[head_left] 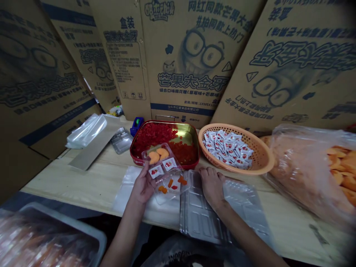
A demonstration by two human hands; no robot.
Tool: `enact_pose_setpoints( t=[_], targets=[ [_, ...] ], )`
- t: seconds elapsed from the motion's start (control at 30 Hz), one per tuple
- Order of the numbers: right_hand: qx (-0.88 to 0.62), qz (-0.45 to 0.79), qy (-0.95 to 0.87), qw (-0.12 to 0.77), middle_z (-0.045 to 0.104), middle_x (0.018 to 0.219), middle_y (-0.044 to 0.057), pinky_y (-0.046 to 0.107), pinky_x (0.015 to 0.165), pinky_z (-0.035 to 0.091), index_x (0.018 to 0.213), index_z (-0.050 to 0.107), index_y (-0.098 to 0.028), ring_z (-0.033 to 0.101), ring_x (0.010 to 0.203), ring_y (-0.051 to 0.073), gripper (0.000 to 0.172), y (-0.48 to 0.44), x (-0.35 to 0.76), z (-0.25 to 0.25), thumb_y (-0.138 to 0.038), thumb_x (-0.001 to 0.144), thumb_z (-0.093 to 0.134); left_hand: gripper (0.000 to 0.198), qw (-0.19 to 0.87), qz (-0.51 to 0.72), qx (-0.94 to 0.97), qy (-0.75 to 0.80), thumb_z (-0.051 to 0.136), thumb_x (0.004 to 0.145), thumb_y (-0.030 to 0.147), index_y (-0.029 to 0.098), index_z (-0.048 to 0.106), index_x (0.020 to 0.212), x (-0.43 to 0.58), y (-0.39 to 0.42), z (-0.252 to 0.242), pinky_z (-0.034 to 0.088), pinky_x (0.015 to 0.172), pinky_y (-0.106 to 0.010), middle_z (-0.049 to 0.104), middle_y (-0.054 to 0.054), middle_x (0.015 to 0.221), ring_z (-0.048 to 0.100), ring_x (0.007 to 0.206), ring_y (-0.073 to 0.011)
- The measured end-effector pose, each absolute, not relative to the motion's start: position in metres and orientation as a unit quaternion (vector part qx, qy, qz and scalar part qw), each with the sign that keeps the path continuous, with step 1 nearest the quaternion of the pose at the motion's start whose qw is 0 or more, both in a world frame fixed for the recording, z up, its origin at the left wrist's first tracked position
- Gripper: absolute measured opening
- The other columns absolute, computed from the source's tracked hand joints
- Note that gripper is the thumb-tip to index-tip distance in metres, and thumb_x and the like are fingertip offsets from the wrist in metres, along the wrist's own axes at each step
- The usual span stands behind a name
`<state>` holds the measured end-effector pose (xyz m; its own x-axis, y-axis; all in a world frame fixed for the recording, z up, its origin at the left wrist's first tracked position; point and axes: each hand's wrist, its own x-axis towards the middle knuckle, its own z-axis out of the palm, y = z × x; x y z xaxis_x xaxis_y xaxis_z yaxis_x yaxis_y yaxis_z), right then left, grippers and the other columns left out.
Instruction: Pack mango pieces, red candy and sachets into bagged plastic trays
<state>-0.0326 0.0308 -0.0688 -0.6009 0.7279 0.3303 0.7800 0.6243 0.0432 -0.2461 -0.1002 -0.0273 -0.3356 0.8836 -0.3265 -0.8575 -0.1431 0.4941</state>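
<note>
In my left hand (144, 185), fingers closed on its edge, is an opened clear plastic clamshell box (174, 166). Its upper half contains orange, marshmallow-like pieces (158, 155) and two small white sachets (169, 164). Several orange and red bits (174, 183) lie in the nearer half. My right hand (213, 185) has its fingers curled over the far edge of a stack of clear plastic trays (198, 213); the fingertips are partly hidden. Just beyond the box stands a red-rimmed tin (183, 129) of red and orange bits.
An orange basket (264, 155) of sachets stands right of the tin. Farther right is a large bag (300, 170) of orange pieces. A blue tape dispenser (136, 126), plastic sleeves (86, 131) and a cardboard strip (94, 148) are left. Cartons (178, 92) wall the back; a crate (69, 222) sits lower left.
</note>
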Motion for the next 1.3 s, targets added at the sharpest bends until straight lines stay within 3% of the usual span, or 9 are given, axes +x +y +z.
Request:
enact_pose_setpoints(
  t=[0.2, 0.4, 0.5, 0.7, 0.93, 1.1, 1.3],
  targets=[
    [-0.419, -0.028, -0.869, 0.263, 0.056, 0.078, 0.007, 0.034, 0.072, 0.026, 0.08, 0.056, -0.017, 0.046, 0.08, 0.021, 0.032, 0.033, -0.026, -0.064, -0.029, 0.093, 0.03, 0.044, 0.572, 0.763, 0.03, 0.3, 0.048, 0.086, 0.032, 0.018, 0.045, 0.127, -0.26, -0.111, -0.031, 0.046, 0.09, -0.049, 0.069, -0.01, 0.102, 0.063, 0.096, -0.027],
    [-0.375, 0.218, -0.82, 0.374, 0.043, 0.065, -0.002, 0.027, 0.062, 0.032, 0.066, 0.037, -0.021, 0.042, 0.063, 0.015, 0.034, 0.041, -0.024, -0.017, -0.041, 0.092, 0.028, 0.045, 0.581, 0.745, 0.017, 0.326, 0.05, 0.084, 0.035, 0.016, 0.047, 0.125, -0.261, -0.113, -0.033, 0.048, 0.086, -0.047, 0.067, -0.013, 0.105, 0.063, 0.096, -0.0279],
    [-0.326, 0.269, -0.833, 0.357, 0.044, 0.065, -0.002, 0.026, 0.06, 0.033, 0.068, 0.039, -0.022, 0.043, 0.062, 0.014, 0.032, 0.048, -0.055, 0.015, -0.043, 0.091, 0.03, 0.044, 0.582, 0.735, 0.007, 0.348, 0.05, 0.084, 0.039, 0.014, 0.05, 0.12, -0.258, -0.11, -0.034, 0.05, 0.083, -0.044, 0.067, -0.013, 0.103, 0.064, 0.093, -0.0263],
    [-0.22, 0.229, -0.907, 0.276, 0.051, 0.066, 0.002, 0.025, 0.061, 0.035, 0.065, 0.043, -0.021, 0.048, 0.064, 0.015, 0.041, 0.054, -0.137, 0.046, -0.046, 0.091, 0.025, 0.037, 0.594, 0.724, 0.008, 0.351, 0.05, 0.084, 0.037, 0.011, 0.057, 0.109, -0.253, -0.113, -0.039, 0.054, 0.076, -0.039, 0.067, -0.013, 0.101, 0.065, 0.086, -0.0231],
    [-0.372, 0.257, -0.874, 0.18, 0.053, 0.052, 0.001, 0.024, 0.052, 0.032, 0.055, 0.049, -0.02, 0.05, 0.052, 0.015, 0.057, 0.069, -0.096, 0.025, -0.064, 0.083, 0.026, 0.023, 0.535, 0.759, -0.013, 0.371, 0.056, 0.081, 0.027, 0.012, 0.061, 0.098, -0.266, -0.119, -0.042, 0.055, 0.076, -0.036, 0.068, -0.01, 0.098, 0.065, 0.087, -0.0211],
    [-0.439, 0.279, -0.839, 0.16, 0.065, 0.067, 0.007, 0.028, 0.062, 0.04, 0.071, 0.063, -0.018, 0.06, 0.066, 0.021, 0.061, 0.073, -0.059, 0.003, -0.064, 0.083, 0.024, 0.026, 0.491, 0.777, 0.005, 0.393, 0.054, 0.082, 0.03, 0.008, 0.062, 0.093, -0.271, -0.11, -0.036, 0.056, 0.071, -0.033, 0.068, -0.013, 0.094, 0.066, 0.082, -0.0212],
    [-0.454, 0.26, -0.835, 0.169, 0.067, 0.072, 0.011, 0.033, 0.062, 0.042, 0.082, 0.067, -0.017, 0.063, 0.071, 0.026, 0.071, 0.067, -0.052, -0.006, -0.069, 0.08, 0.019, 0.018, 0.392, 0.811, -0.004, 0.435, 0.05, 0.084, 0.022, 0.013, 0.059, 0.097, -0.303, -0.114, -0.036, 0.057, 0.068, -0.029, 0.068, -0.009, 0.097, 0.066, 0.081, -0.0176]
  ],
)
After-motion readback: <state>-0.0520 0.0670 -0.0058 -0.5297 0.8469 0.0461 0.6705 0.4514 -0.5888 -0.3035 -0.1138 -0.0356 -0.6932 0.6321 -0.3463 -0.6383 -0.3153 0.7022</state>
